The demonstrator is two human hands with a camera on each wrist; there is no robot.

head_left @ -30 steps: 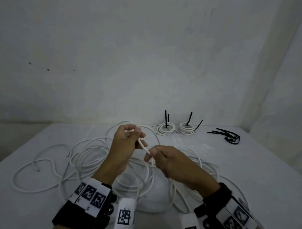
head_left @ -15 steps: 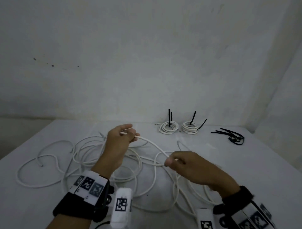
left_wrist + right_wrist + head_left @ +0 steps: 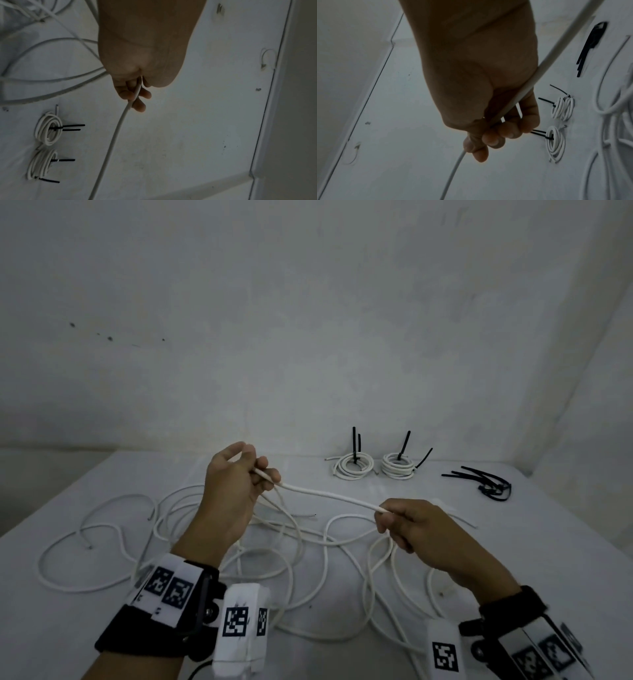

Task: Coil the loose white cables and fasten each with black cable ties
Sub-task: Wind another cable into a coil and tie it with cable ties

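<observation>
A white cable [image 3: 329,495] stretches in the air between both hands. My left hand [image 3: 239,484] pinches its end, seen close in the left wrist view [image 3: 135,94]. My right hand [image 3: 407,525] grips the same cable [image 3: 513,97] farther along, fingers curled round it. Below them a tangle of loose white cables [image 3: 267,546] sprawls over the white table [image 3: 513,549]. Two finished coils [image 3: 352,466] [image 3: 397,466] with black ties stand at the back. A pile of loose black cable ties [image 3: 486,482] lies at the back right.
A wall rises right behind the table, and another closes in on the right. The table's left edge [image 3: 51,508] drops off beside the outermost cable loop [image 3: 68,546]. Wrist cameras with marker tags sit on both forearms.
My hands have drawn apart: the right slid rightward along the cable, leaving a longer straight stretch between them. The left kept its hold on the cable's end.
</observation>
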